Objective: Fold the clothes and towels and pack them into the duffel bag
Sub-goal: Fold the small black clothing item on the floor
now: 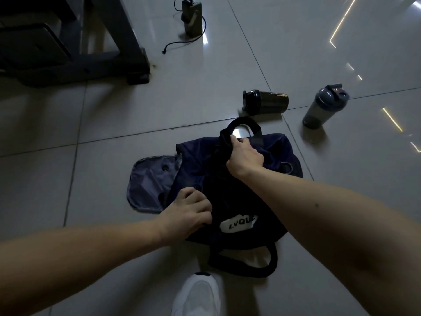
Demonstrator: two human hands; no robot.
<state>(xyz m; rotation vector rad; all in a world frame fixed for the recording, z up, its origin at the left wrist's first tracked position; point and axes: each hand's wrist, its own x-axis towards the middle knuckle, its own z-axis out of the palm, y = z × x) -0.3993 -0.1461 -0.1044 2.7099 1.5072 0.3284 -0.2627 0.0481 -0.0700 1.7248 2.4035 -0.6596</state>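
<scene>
Duffel bag (278, 153) on floor, long axis running away from the person. Left hand (189, 210) grips its near edge; right hand (246, 156) clutches dark fabric (224, 139) at far end, possibly a garment

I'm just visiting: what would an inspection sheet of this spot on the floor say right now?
Surface: glossy grey tiled floor.
Job's things: dark duffel bag on the floor, grey flap open; no loose clothes or towels seen.
Clutter: one shaker bottle lying down, second bottle upright; white shoe.
Hands: left hand and right hand both grip the bag's fabric.
Cables: black cable from a small device.
Surroundings: dark furniture frame, top left.
</scene>
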